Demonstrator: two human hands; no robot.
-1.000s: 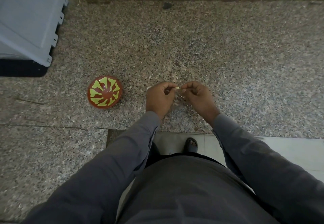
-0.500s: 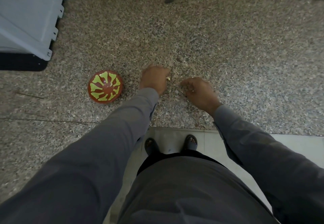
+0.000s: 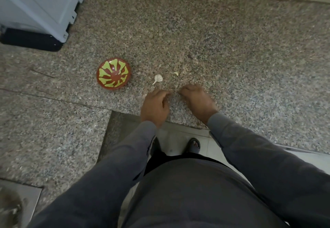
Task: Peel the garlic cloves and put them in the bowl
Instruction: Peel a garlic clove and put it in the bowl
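One unpeeled garlic clove lies on the granite counter, its tail pointing toward the person, just beyond the left hand, the nearer one. A red-and-green bowl sits to its left. Both hands, the right hand included, hover with loosely curled fingers; whether either holds anything is unclear.

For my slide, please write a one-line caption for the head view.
Both hands hover over the stone counter, near a garlic clove and painted bowl.
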